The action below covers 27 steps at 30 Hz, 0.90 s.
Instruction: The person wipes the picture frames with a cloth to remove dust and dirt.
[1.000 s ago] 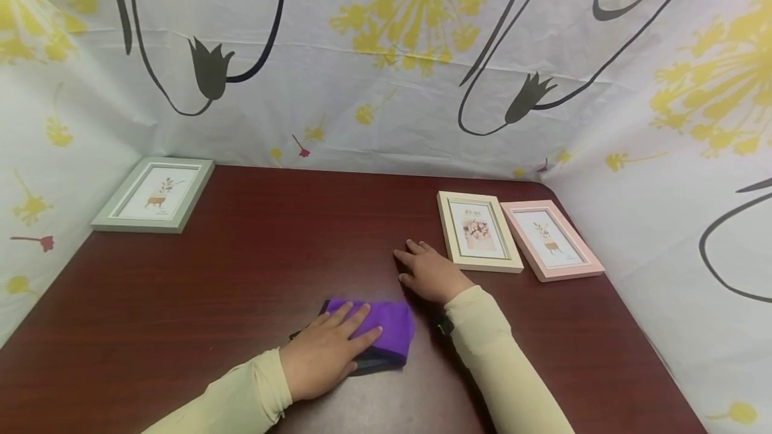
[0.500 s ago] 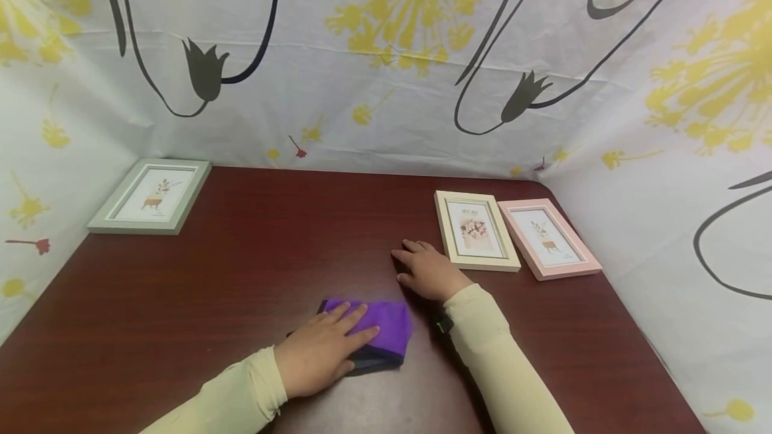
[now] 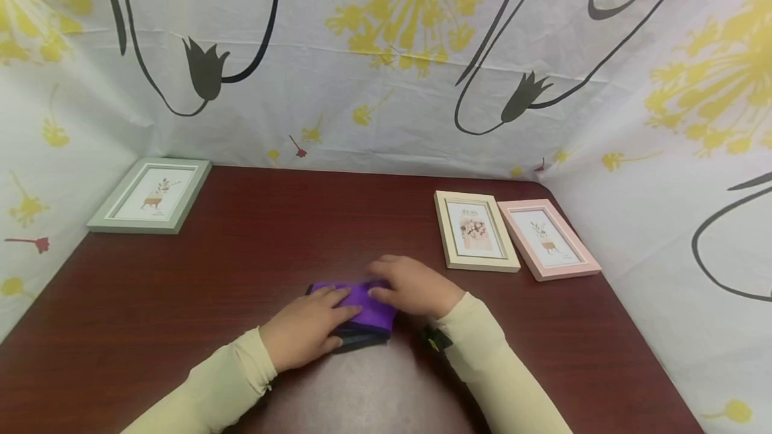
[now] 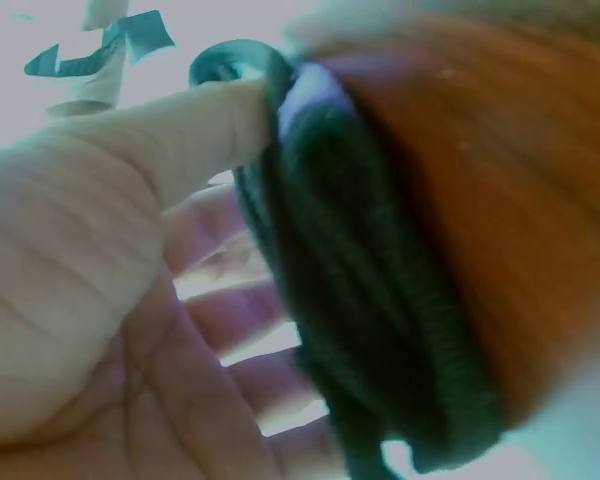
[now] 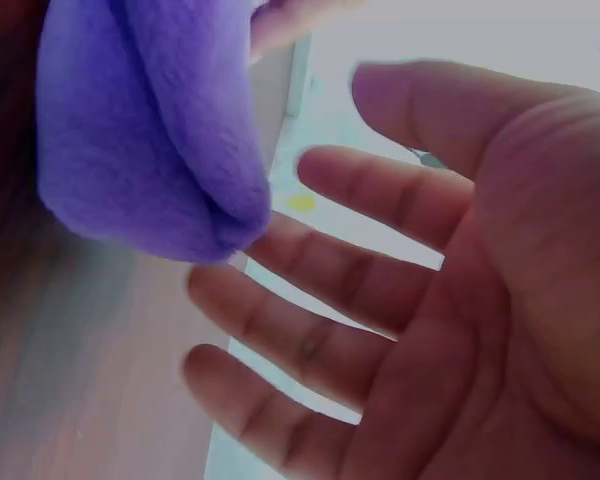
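A folded purple cloth [image 3: 375,313] with dark edging and a dark underside lies at the middle of the table, near the front. My left hand [image 3: 301,331] holds its left part: the fingers lie over the top and the thumb is at the near edge. The left wrist view shows the thumb against the dark folded layers [image 4: 370,290], with the fingers behind them. My right hand [image 3: 416,286] is over the cloth's right end, somewhat blurred. In the right wrist view its fingers are spread beside the plush purple fold [image 5: 150,140], gripping nothing.
On the reddish-brown table [image 3: 289,233], a cream picture frame [image 3: 443,233] and a pink one [image 3: 579,246] lie side by side at the right. A grey-green frame [image 3: 175,220] lies at the far left. A patterned white curtain [image 3: 362,139] encloses the back and sides.
The right hand has come left from beside the cream frame to the cloth's right end. The cloth and left hand have shifted slightly left and away from me.
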Tool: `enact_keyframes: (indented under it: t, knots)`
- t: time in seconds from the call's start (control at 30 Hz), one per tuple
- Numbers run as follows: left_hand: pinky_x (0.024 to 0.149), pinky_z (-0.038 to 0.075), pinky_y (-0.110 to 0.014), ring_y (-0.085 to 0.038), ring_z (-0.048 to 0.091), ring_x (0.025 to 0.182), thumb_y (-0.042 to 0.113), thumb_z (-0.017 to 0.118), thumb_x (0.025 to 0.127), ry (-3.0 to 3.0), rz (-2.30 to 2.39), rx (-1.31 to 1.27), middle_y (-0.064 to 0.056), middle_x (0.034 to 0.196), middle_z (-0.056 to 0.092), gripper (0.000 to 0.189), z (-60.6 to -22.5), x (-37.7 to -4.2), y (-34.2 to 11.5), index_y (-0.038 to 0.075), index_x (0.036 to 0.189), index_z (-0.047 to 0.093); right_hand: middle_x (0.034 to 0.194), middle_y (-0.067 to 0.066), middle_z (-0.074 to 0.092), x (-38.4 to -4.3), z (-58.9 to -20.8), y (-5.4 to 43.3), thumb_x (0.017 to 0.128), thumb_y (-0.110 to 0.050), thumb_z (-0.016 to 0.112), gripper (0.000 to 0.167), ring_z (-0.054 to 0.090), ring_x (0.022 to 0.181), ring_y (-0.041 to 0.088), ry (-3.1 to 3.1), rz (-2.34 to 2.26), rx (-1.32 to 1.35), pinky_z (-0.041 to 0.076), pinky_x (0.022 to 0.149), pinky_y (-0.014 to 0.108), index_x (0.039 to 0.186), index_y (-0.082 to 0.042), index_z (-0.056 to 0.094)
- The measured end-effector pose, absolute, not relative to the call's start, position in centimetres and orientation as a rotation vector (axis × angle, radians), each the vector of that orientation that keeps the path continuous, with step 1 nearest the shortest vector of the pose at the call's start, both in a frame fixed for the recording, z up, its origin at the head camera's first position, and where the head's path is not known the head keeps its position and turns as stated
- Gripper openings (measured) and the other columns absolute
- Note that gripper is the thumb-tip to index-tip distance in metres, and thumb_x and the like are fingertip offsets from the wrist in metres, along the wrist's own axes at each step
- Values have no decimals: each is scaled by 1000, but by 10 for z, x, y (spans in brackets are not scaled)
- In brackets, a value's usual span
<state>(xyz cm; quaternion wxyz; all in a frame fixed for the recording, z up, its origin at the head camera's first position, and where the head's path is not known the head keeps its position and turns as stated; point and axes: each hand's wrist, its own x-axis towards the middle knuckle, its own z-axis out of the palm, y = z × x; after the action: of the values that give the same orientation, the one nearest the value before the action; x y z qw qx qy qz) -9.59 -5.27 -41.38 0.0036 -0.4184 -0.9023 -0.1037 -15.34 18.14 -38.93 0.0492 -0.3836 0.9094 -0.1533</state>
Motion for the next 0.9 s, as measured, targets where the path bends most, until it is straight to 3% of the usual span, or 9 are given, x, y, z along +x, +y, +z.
enact_keyframes:
  t: [0.17,0.3,0.53,0.7,0.9]
  knots:
    - [89,54,-51,-40,55,122,28,79,84,-2836,-273,-1326,-21,136,57,55,-411,-89,-53,10,133,64,109,3,65,-156,-390,186,95,-25,66,28,63,98,16,2809,-382,-1044,52,88,36,119,-10,68]
    - [92,52,-51,-40,54,123,27,79,85,-2824,-213,-1371,-20,138,56,55,-411,-82,-50,11,135,63,121,11,64,-165,-391,202,95,-23,67,35,62,111,26,2897,-377,-878,48,97,42,125,-7,66]
    - [104,43,-49,-38,46,134,28,74,89,-2826,-135,-1508,-16,150,45,59,-416,-67,-40,19,144,56,149,26,42,-175,-402,219,96,-27,65,55,38,139,41,2859,-352,-660,32,112,51,144,-4,51]
    - [104,44,-49,-38,44,135,28,74,89,-2835,-140,-1485,-15,151,44,59,-419,-62,-33,21,145,54,154,28,32,-176,-412,219,97,-31,64,60,29,141,48,2813,-234,-599,28,114,54,149,-7,45]
    - [105,43,-50,-38,46,133,30,72,91,-2863,-239,-1542,-15,151,44,59,-414,-67,-34,20,145,53,155,28,30,-172,-412,219,98,-30,64,61,27,141,50,2807,-203,-566,29,113,56,150,-8,44]
